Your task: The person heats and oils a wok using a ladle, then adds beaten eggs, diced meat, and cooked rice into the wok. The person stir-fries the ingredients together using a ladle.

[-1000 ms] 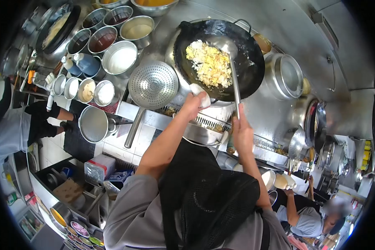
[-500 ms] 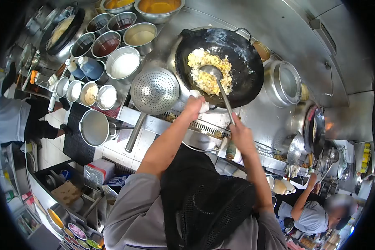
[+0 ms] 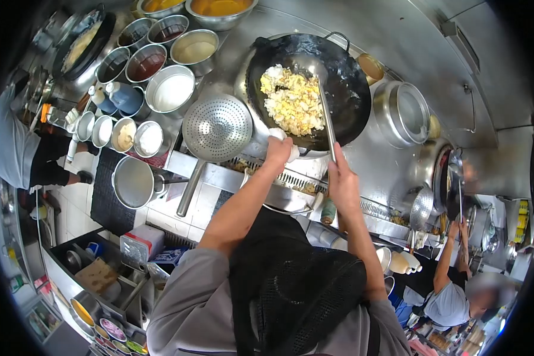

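A black wok (image 3: 347, 98) holds a heap of white and yellow food (image 3: 293, 102) that looks like rice with egg. My left hand (image 3: 279, 152) is closed on a white cloth (image 3: 293, 153) at the wok's near edge. My right hand (image 3: 343, 181) grips the long handle of a metal ladle (image 3: 327, 113). The ladle's bowl is inside the wok, at the far right edge of the food. A perforated strainer (image 3: 217, 127) lies just left of the wok.
Metal containers of sauces and powders, one with white contents (image 3: 170, 89), stand at the upper left. An empty pot (image 3: 133, 182) is below them. Stacked round pans (image 3: 410, 113) sit right of the wok. One person (image 3: 448, 302) works at lower right, another (image 3: 12, 142) stands far left.
The ladle's bowl went from the food's right edge to its middle and back out to the right. My right hand moved with it. The person at lower right now reaches both arms toward another wok.
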The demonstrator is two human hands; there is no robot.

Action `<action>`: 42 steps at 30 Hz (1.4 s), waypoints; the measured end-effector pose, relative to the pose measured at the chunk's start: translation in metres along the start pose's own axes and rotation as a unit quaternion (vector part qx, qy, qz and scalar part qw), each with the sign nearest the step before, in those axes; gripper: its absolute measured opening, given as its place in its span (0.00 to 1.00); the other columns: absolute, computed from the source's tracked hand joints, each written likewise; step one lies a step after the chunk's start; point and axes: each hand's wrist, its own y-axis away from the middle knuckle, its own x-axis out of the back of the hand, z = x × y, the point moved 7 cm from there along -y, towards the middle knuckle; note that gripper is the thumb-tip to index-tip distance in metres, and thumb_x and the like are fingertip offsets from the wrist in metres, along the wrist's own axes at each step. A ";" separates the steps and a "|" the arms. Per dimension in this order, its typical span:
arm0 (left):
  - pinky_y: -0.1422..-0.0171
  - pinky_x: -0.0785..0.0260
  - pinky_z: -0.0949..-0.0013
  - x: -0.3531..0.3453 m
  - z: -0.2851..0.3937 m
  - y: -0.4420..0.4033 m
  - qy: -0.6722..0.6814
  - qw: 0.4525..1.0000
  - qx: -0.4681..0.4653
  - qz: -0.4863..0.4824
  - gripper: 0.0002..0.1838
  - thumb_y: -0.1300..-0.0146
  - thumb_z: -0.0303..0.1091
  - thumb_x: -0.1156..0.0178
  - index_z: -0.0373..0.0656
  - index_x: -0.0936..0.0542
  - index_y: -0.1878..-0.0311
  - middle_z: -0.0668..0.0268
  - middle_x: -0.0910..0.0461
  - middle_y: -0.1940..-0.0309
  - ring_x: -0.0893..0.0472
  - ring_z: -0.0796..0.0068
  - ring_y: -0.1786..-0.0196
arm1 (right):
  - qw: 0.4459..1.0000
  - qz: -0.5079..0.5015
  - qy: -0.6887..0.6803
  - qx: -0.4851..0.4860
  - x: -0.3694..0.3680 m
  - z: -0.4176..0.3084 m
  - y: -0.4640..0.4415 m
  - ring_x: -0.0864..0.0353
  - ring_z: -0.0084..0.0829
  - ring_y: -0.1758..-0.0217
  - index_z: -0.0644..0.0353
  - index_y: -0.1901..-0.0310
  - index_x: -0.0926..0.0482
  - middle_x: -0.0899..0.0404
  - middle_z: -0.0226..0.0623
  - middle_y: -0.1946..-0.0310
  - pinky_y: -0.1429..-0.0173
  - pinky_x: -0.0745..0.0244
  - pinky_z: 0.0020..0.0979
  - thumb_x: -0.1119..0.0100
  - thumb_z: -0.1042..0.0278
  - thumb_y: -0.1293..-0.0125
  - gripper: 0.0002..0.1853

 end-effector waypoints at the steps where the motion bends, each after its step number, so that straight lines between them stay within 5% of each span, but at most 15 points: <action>1: 0.47 0.28 0.60 0.000 0.004 0.003 -0.001 1.000 -0.001 0.000 0.28 0.41 0.33 0.40 0.21 0.37 0.45 0.43 0.25 0.52 0.22 0.58 0.51 | 0.999 0.017 0.048 0.007 -0.019 0.012 -0.006 0.17 0.59 0.65 0.56 0.33 0.30 0.18 0.59 0.64 0.59 0.22 0.48 0.47 0.70 0.29 0.23; 4: 0.47 0.28 0.60 -0.003 0.010 0.011 0.033 0.998 0.036 -0.027 0.28 0.41 0.33 0.40 0.21 0.37 0.45 0.44 0.25 0.52 0.22 0.58 0.51 | 0.984 -0.051 0.171 -0.027 -0.034 0.028 -0.008 0.17 0.58 0.63 0.55 0.33 0.30 0.18 0.60 0.63 0.58 0.23 0.49 0.47 0.70 0.29 0.23; 6: 0.63 0.25 0.61 0.002 0.011 0.007 0.025 0.999 -0.001 0.021 0.16 0.41 0.27 0.43 0.26 0.30 0.53 0.52 0.23 0.60 0.20 0.63 0.62 | 0.996 -0.070 0.046 0.043 -0.016 0.036 0.000 0.17 0.58 0.61 0.55 0.32 0.31 0.18 0.60 0.62 0.57 0.22 0.48 0.47 0.70 0.29 0.24; 10: 0.53 0.26 0.59 0.001 0.006 -0.001 0.013 1.000 0.005 -0.015 0.27 0.43 0.32 0.39 0.22 0.35 0.46 0.47 0.24 0.55 0.21 0.59 0.57 | 0.999 -0.022 0.002 -0.030 0.019 -0.001 0.001 0.17 0.59 0.62 0.54 0.32 0.32 0.19 0.61 0.65 0.57 0.23 0.47 0.46 0.71 0.30 0.25; 14: 0.61 0.24 0.58 -0.001 0.006 0.001 0.062 0.997 0.030 -0.034 0.22 0.42 0.29 0.39 0.24 0.31 0.50 0.49 0.23 0.57 0.20 0.60 0.61 | 0.995 -0.023 0.098 -0.008 -0.031 0.033 0.008 0.20 0.62 0.70 0.53 0.32 0.31 0.21 0.61 0.74 0.62 0.25 0.51 0.45 0.70 0.30 0.25; 16: 0.66 0.23 0.58 0.000 0.030 0.022 0.067 0.996 0.049 -0.045 0.19 0.42 0.27 0.40 0.25 0.30 0.51 0.51 0.23 0.60 0.19 0.60 0.64 | 0.994 -0.068 0.090 0.003 -0.027 0.056 0.026 0.16 0.56 0.68 0.53 0.31 0.32 0.20 0.63 0.69 0.62 0.24 0.45 0.45 0.67 0.30 0.26; 20: 0.70 0.21 0.57 -0.003 0.046 0.035 0.073 0.982 0.133 -0.109 0.15 0.40 0.27 0.41 0.27 0.29 0.53 0.53 0.22 0.62 0.17 0.59 0.67 | 0.996 -0.083 0.007 -0.031 0.028 0.043 0.044 0.18 0.61 0.59 0.49 0.28 0.36 0.19 0.63 0.63 0.55 0.24 0.52 0.45 0.67 0.30 0.28; 24: 0.67 0.20 0.54 -0.008 0.024 0.018 0.089 0.978 0.133 -0.134 0.13 0.34 0.32 0.43 0.30 0.28 0.54 0.55 0.22 0.64 0.17 0.58 0.67 | 0.980 -0.032 0.131 -0.147 0.048 0.090 0.070 0.18 0.61 0.61 0.48 0.30 0.34 0.19 0.62 0.61 0.54 0.25 0.52 0.48 0.66 0.28 0.26; 26: 0.65 0.22 0.54 -0.015 0.046 0.066 0.170 0.975 0.109 -0.089 0.10 0.37 0.29 0.44 0.33 0.27 0.56 0.59 0.23 0.65 0.18 0.61 0.67 | 0.982 -0.019 0.149 -0.114 0.058 0.098 0.074 0.18 0.60 0.61 0.48 0.29 0.35 0.19 0.61 0.62 0.56 0.25 0.52 0.49 0.66 0.28 0.26; 27: 0.65 0.22 0.54 -0.021 0.044 0.052 0.183 0.971 0.096 -0.120 0.09 0.37 0.29 0.44 0.35 0.27 0.56 0.60 0.23 0.66 0.18 0.62 0.68 | 0.987 0.052 0.147 0.028 0.058 0.095 0.082 0.16 0.51 0.66 0.49 0.29 0.34 0.19 0.56 0.69 0.59 0.24 0.45 0.50 0.65 0.27 0.25; 32: 0.61 0.23 0.58 -0.007 0.052 0.131 0.238 0.962 0.076 -0.114 0.10 0.36 0.27 0.46 0.36 0.26 0.53 0.63 0.22 0.64 0.19 0.66 0.64 | 0.966 -0.201 -0.004 -0.165 0.105 0.041 0.096 0.26 0.28 0.75 0.48 0.30 0.32 0.23 0.41 0.75 0.61 0.27 0.29 0.45 0.64 0.28 0.25; 34: 0.57 0.21 0.59 0.004 0.067 0.183 0.225 0.956 0.155 -0.104 0.11 0.36 0.26 0.47 0.37 0.24 0.51 0.63 0.21 0.62 0.18 0.66 0.62 | 0.946 -0.296 0.012 -0.135 0.141 0.017 0.106 0.25 0.26 0.74 0.48 0.30 0.31 0.23 0.38 0.75 0.61 0.27 0.30 0.42 0.66 0.30 0.26; 37: 0.62 0.23 0.61 -0.007 0.064 0.166 0.218 0.963 0.127 -0.093 0.06 0.36 0.28 0.46 0.40 0.23 0.57 0.63 0.21 0.67 0.19 0.68 0.65 | 0.943 -0.306 0.051 -0.116 0.148 0.010 0.092 0.24 0.25 0.73 0.47 0.32 0.28 0.20 0.41 0.73 0.59 0.26 0.29 0.43 0.66 0.30 0.24; 38: 0.65 0.24 0.61 -0.016 0.071 0.157 0.221 0.963 0.128 -0.090 0.04 0.36 0.29 0.45 0.41 0.23 0.60 0.64 0.21 0.69 0.19 0.68 0.68 | 0.931 -0.307 0.087 -0.175 0.139 0.016 0.079 0.25 0.26 0.73 0.47 0.33 0.27 0.20 0.43 0.73 0.60 0.25 0.30 0.43 0.66 0.30 0.24; 42: 0.60 0.24 0.61 -0.008 0.032 0.142 0.213 0.974 0.025 -0.076 0.09 0.35 0.28 0.46 0.38 0.25 0.53 0.61 0.20 0.60 0.18 0.68 0.61 | 0.991 -0.074 0.091 0.065 0.054 0.083 0.040 0.19 0.55 0.69 0.43 0.32 0.28 0.18 0.54 0.68 0.60 0.25 0.47 0.44 0.65 0.29 0.24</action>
